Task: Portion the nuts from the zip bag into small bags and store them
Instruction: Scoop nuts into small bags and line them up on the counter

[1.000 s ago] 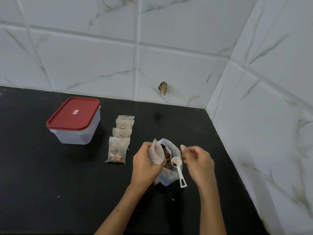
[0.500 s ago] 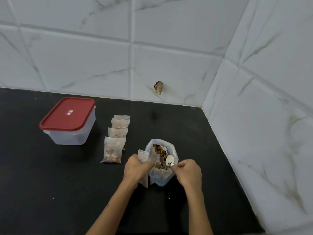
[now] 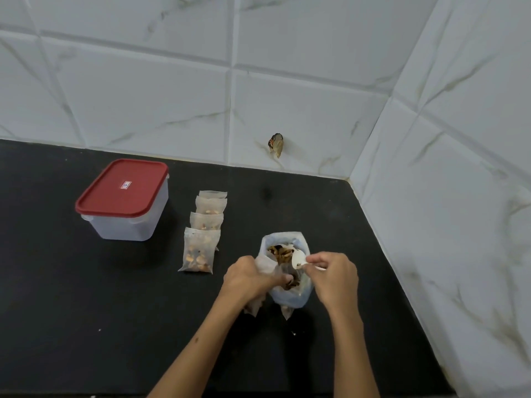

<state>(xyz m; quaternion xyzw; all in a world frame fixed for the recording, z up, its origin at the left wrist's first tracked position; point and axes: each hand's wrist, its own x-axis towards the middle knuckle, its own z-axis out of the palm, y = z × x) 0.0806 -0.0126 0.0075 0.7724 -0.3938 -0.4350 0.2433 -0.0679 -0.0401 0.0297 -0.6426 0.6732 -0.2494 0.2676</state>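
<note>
An open zip bag [image 3: 290, 297] of brown nuts [image 3: 280, 252] stands on the black counter [image 3: 86, 311]. My right hand [image 3: 334, 278] pinches the handle of a white scoop [image 3: 298, 258], whose bowl is tipped over the bag's mouth. My left hand [image 3: 248, 280] grips a small translucent bag [image 3: 265, 264] against the zip bag's left side; its lower end pokes out below the hand. Several filled small bags [image 3: 201, 251] lie in an overlapping row to the left.
A clear plastic box with a red lid [image 3: 122, 191] stands shut at the back left. Tiled walls close the counter at the back and right. A small brown object [image 3: 276, 144] sticks to the back wall.
My right hand took hold of the scoop and dipped it into the zip bag's mouth. My left hand lowered the small bag beside the zip bag.
</note>
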